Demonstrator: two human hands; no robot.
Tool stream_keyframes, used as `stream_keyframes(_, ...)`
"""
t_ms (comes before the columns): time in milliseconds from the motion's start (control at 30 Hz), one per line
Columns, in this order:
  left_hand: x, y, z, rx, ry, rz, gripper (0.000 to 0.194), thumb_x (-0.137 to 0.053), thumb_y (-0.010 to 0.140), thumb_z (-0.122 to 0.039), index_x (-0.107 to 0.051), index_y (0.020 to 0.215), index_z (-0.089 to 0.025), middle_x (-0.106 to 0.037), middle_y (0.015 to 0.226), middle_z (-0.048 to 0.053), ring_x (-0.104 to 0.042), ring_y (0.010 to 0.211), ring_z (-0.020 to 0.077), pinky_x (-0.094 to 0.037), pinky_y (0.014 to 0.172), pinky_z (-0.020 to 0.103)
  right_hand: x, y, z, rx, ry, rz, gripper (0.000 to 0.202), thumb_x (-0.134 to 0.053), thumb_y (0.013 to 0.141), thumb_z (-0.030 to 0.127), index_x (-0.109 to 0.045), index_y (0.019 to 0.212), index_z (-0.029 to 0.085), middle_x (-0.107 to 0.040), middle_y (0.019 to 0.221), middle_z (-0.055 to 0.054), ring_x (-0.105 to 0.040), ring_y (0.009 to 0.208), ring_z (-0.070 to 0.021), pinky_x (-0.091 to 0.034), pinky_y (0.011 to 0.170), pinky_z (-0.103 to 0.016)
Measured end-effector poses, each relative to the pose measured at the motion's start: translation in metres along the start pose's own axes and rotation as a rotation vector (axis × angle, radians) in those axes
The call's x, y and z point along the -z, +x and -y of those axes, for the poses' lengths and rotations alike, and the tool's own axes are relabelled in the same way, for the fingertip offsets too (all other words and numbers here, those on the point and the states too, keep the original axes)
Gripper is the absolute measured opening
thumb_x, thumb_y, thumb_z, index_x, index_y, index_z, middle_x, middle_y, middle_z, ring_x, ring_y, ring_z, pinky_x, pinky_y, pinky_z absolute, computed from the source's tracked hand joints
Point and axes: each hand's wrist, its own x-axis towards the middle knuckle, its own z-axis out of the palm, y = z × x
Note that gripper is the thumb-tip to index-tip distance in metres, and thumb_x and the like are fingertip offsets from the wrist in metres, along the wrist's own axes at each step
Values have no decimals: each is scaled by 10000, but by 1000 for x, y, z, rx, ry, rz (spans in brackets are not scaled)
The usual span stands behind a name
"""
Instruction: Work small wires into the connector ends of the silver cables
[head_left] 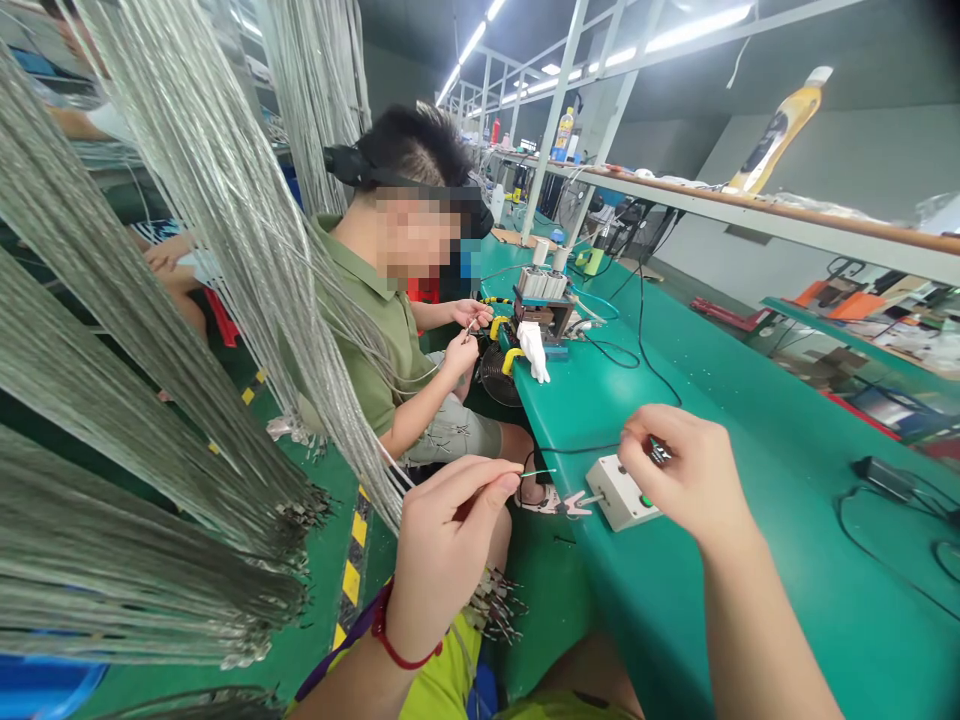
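Note:
My left hand (454, 535), a red cord round its wrist, pinches a thin green wire (538, 472) between thumb and forefinger. The wire's tip points right, toward the bench edge. Over the green bench my right hand (686, 470) is closed, thumb against the curled forefinger; what it holds, if anything, I cannot make out. A small dark and silver piece (660, 452) shows beside its fingers. Behind and below that hand lies a white control box (619, 495) with a green button. A pinkish clip (566, 503) is fixed to the box by a metal rod, near the wire tip.
Another person (375, 300) sits ahead, both hands on a cable. Bundles of silver braided cables (195, 200) hang at left. A small press (544, 295) with a white glove (532, 350) stands on the green bench (750, 480). More cable ends (496, 605) lie by my lap.

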Motion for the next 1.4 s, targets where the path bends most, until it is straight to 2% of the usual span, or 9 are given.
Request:
stream_keyframes(67,1,0,-1,95,-98,-6,155,-721,972,-161,-861,948,-224,-814,819,12,-736,723,148,-574,670,202,-2,0,7,-16,234,75,170,-622,917,154,-624,761,220,-628,702,9,-516,617,-150,-366,595,-301)
stream_keyframes(133,0,-1,-1,192,-222,1,143,-720,986,-213,-862,970,-213,-773,721,6,-705,655,139,-549,606,194,-16,-1,22,-24,514,158,48,-693,936,208,-721,902,227,-659,771,0,-547,664,-160,-403,615,-303)
stream_keyframes(233,-3,-4,0,293,-385,21,173,-755,987,-320,-861,975,-183,-760,709,29,-689,654,151,-538,594,211,-48,-5,49,-112,930,209,120,-776,928,267,-763,1044,238,-650,809,-2,-600,721,-174,-456,649,-315)
stream_keyframes(367,-4,-8,0,365,-478,33,269,-803,958,-424,-860,990,-163,-741,706,47,-658,657,160,-510,588,231,-77,-11,66,-295,1314,122,96,-837,908,310,-785,955,245,-620,746,23,-645,638,-162,-526,633,-326)
stream_keyframes(533,-2,-10,-5,447,-662,141,267,-823,953,-435,-852,951,-170,-680,656,19,-489,542,82,-332,491,198,-82,-13,64,-382,1559,159,166,-940,797,342,-799,827,260,-592,775,26,-621,551,-139,-533,487,-289)
stream_keyframes(633,-2,-9,-10,506,-774,219,298,-827,948,-452,-836,889,-160,-644,617,7,-382,502,58,-264,493,207,-82,-14,63,-393,1657,228,176,-952,777,356,-799,801,273,-562,746,30,-563,528,-132,-484,427,-267)
stream_keyframes(800,-1,-7,-14,534,-803,275,323,-819,954,-446,-786,818,-155,-628,612,2,-333,511,59,-204,502,225,-79,-14,65,-416,1655,163,229,-982,726,328,-768,710,247,-550,667,23,-502,612,-143,-401,557,-266)
stream_keyframes(1233,-2,-10,-12,517,-684,302,319,-795,970,-471,-783,845,-177,-627,587,-7,-411,539,84,-244,533,238,-64,-4,56,-274,1606,-106,140,-933,778,264,-797,749,257,-517,625,35,-402,602,-144,-353,620,-315)
stream_keyframes(1400,-3,-11,-11,497,-668,288,314,-800,965,-480,-801,865,-182,-642,593,-3,-454,554,91,-279,542,227,-61,-3,57,-298,1656,-89,145,-930,780,284,-791,748,265,-468,594,46,-343,573,-140,-318,593,-314)
